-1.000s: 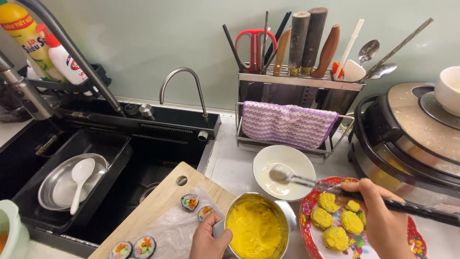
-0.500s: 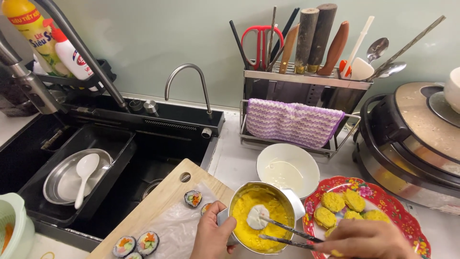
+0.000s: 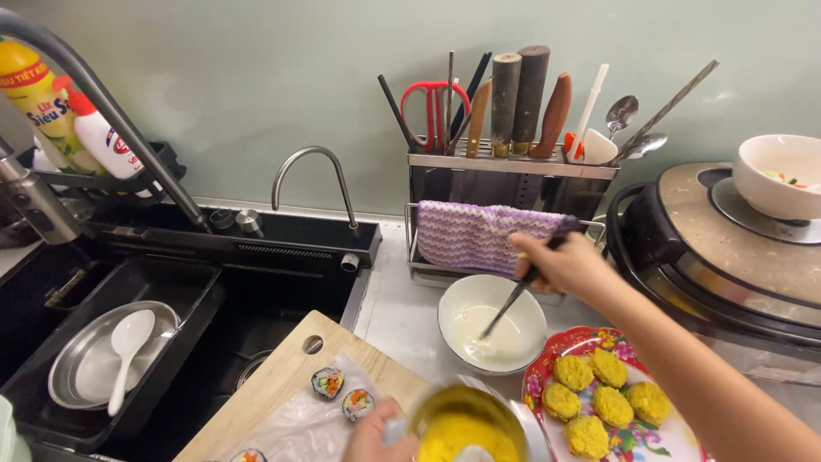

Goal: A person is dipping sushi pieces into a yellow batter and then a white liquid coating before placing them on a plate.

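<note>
While the right hand (image 3: 564, 265) hangs over the counter, its fingers are closed around the dark upper end of a pair of chopsticks (image 3: 513, 299), which slant down and away to the left of the hand. Their tips sit inside a white bowl (image 3: 492, 323) just below and left of that hand, resting in a thin pale liquid at the bottom; whether they pinch anything cannot be told. Directly behind the right hand hangs a purple-and-white cloth (image 3: 479, 235) on a metal utensil rack (image 3: 513, 167) holding knives, red scissors and spoons.

Below the right forearm lies a red flowered plate (image 3: 547, 376) carrying five yellow crumb-coated pieces (image 3: 599, 393). To the right of that arm stands a large cooker (image 3: 727, 257) with a white bowl on its lid.

Left hand (image 3: 376, 432) is at the bottom edge of the frame, only partly in view, fingers curled against the rim of a small metal bowl (image 3: 466, 419) filled with yellow crumbs; the exact grip is cut off, but it appears to hold the bowl. Just left of this hand, on plastic film over a wooden cutting board (image 3: 282, 385), lie sliced rice rolls (image 3: 342, 393). Further left is a black sink (image 3: 171, 299) with a metal dish and a white spoon in it.
</note>
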